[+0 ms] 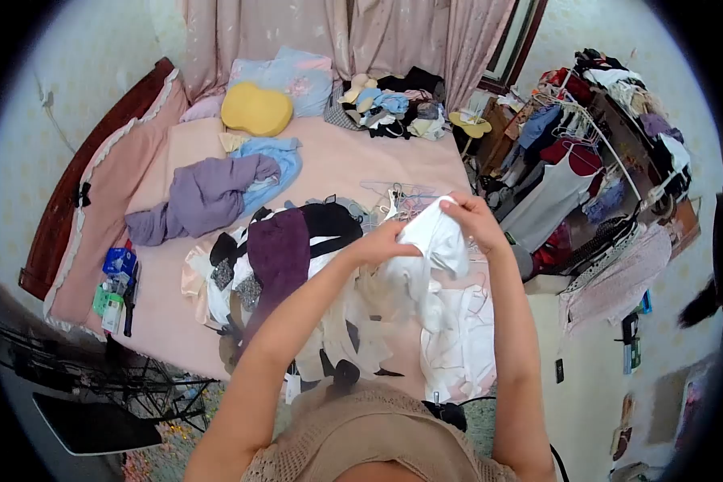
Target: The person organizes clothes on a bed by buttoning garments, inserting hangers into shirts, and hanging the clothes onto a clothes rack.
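Observation:
A white garment [435,241] hangs between my two hands above the pink bed [377,157]. My left hand [384,243] pinches its left edge, and my right hand [474,218] grips its upper right corner. Its lower part hangs down, slightly blurred. Beneath and to the right, more white clothing [467,337] lies on the bed. Several hangers [402,191] rest just behind the garment. To the left of my left hand is a mixed pile of clothes with a dark purple piece [279,245] and black pieces on it.
A yellow cushion [256,109], a purple blanket [209,193] and a heap of clothes [394,103] lie on the far part of the bed. At the right stands a rack with hanging clothes [550,189]. Bottles and packs [114,297] sit at the bed's left edge.

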Demonstrator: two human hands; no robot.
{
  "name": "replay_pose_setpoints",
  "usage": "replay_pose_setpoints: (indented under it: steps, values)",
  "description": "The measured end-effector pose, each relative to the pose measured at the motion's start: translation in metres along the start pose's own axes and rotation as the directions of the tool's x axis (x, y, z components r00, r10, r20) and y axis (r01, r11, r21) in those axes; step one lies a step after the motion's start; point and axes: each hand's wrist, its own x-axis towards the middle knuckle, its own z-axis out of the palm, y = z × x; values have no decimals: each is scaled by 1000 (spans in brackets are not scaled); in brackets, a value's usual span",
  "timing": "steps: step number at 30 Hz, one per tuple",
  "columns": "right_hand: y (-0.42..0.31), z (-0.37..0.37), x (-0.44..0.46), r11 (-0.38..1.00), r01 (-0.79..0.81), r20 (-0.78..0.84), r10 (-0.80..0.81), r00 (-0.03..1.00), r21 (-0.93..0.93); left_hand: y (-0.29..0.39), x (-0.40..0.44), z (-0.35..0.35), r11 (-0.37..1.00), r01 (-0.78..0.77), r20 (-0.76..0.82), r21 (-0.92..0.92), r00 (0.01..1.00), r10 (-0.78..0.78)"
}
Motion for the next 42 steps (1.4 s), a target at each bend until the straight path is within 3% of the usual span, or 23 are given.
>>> replay_pose_setpoints:
  steps: [3,5,8,9,12,13,15,17,19,21,23,24,25,27,28,30,33,34,36,38,42]
  values:
    - [-2,-18,-2,986,165,-72,-162,984,30,18,-3,-11,999,23,-41,-40,999,-25]
    - [-3,-23,0,986,158,-129,-149,980,59,20,-3,-18,1000,24,-28,19,999,-23]
    - [-12,-23,-1,919,245,-273,-161,948,309,27,-11,-29,994,58,30,92,998,-61]
    - [-17,-26,-2,923,243,-286,-156,945,297,29,-14,-35,993,63,30,97,997,-66]
    - [-21,-36,2,916,257,-304,-160,939,309,37,-24,-53,969,243,-160,-34,956,-245]
    - [-22,-39,2,904,273,-292,-177,940,329,39,-27,-61,969,247,-158,-31,956,-249]
    - [-24,-41,3,892,287,-279,-193,941,349,42,-32,-79,973,154,-134,173,982,-132]
    - [-25,-41,5,911,274,-275,-191,943,309,41,-32,-87,981,120,-123,150,987,-102]
    - [-22,-35,10,917,259,-260,-182,948,302,70,-36,-76,959,265,-112,106,961,-253]
    - [-14,-26,20,925,243,-246,-173,954,291,81,-36,-62,954,297,-68,39,953,-294]
    - [-5,-17,31,977,213,-211,-214,954,-29,82,-29,-52,913,187,32,-363,982,-188]
    - [-9,-6,27,973,228,-151,-229,962,-29,84,-25,-49,883,76,-1,-462,996,-86]
    - [1,-2,31,952,282,-157,-298,941,-119,85,-24,-48,883,77,3,-464,996,-85]
    - [2,10,32,851,424,-214,-497,841,-309,86,-22,-49,729,13,-4,-685,1000,-21]
    - [1,13,30,850,424,-213,-498,841,-311,84,-19,-47,661,-8,11,-751,1000,25]
    - [-2,20,24,931,343,-163,-361,918,-127,78,-17,-47,635,-54,-51,-771,998,24]
    - [-10,48,11,936,249,-95,-280,955,-250,74,-11,-43,613,-121,-145,-781,989,10]
    - [-12,59,7,936,245,-102,-278,955,-251,70,-6,-43,599,-144,-152,-788,988,37]
    - [-15,77,1,787,310,-31,-384,923,-533,65,-1,-41,583,-163,-155,-796,986,65]
    - [-12,78,0,793,307,-37,-382,923,-526,62,0,-38,679,-195,-272,-708,962,-8]
    - [25,80,12,816,345,-68,-421,905,-464,72,-9,-38,652,-193,-275,-733,961,-25]
